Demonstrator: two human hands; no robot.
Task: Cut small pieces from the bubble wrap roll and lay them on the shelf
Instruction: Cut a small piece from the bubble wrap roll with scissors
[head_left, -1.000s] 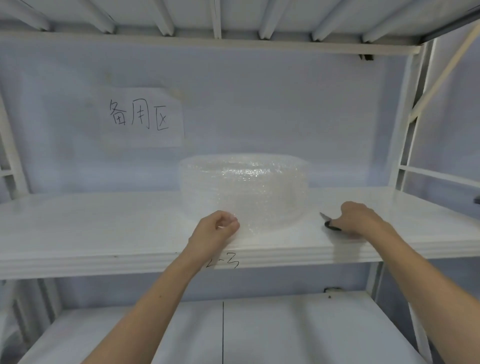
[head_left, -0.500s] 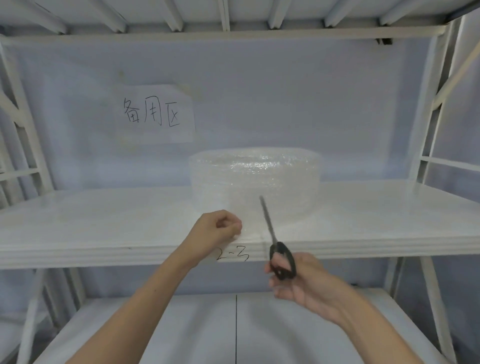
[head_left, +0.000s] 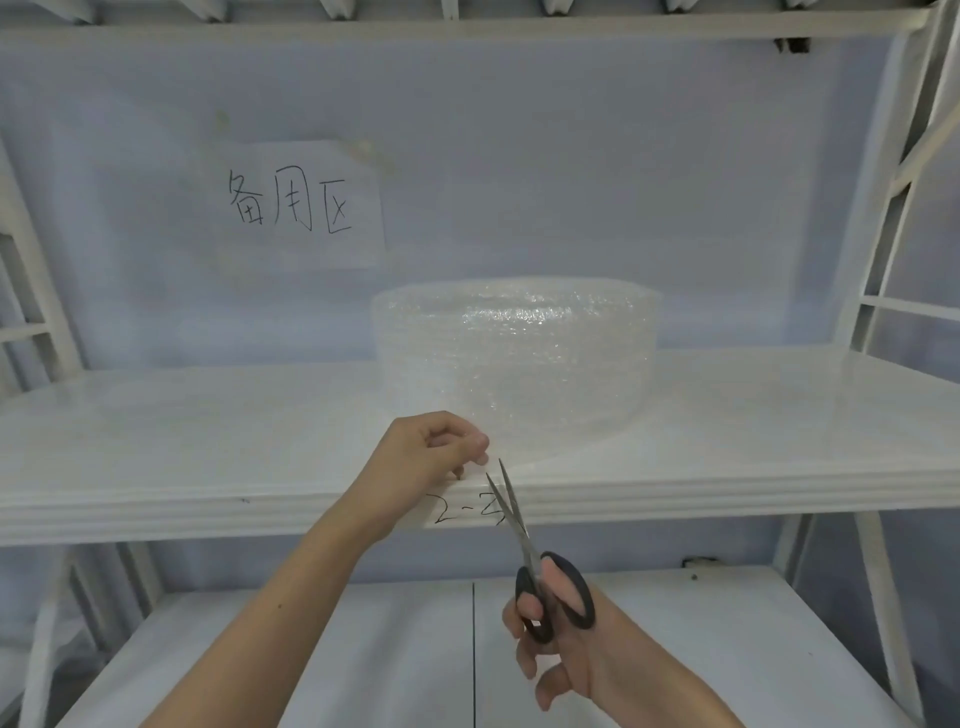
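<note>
A clear bubble wrap roll (head_left: 517, 358) lies flat on the white middle shelf (head_left: 208, 441), near its centre. A loose end of the wrap runs from the roll toward the shelf's front edge. My left hand (head_left: 431, 457) pinches that loose end at the front edge. My right hand (head_left: 561, 634) is below and in front of the shelf, holding black-handled scissors (head_left: 524, 540). The blades are slightly apart and their tips point up, just right of my left fingers, at the wrap's edge.
A paper sign (head_left: 291, 202) with handwriting is stuck on the back wall. The shelf's front edge carries a handwritten mark (head_left: 467, 512). White metal uprights (head_left: 883, 260) frame both sides. A lower shelf (head_left: 311, 649) lies beneath my arms, an upper one (head_left: 467, 31) overhead.
My right hand picked the scissors off the shelf at the right, brought them down in front, then raised their tips to the wrap's edge. My left hand kept its hold.
</note>
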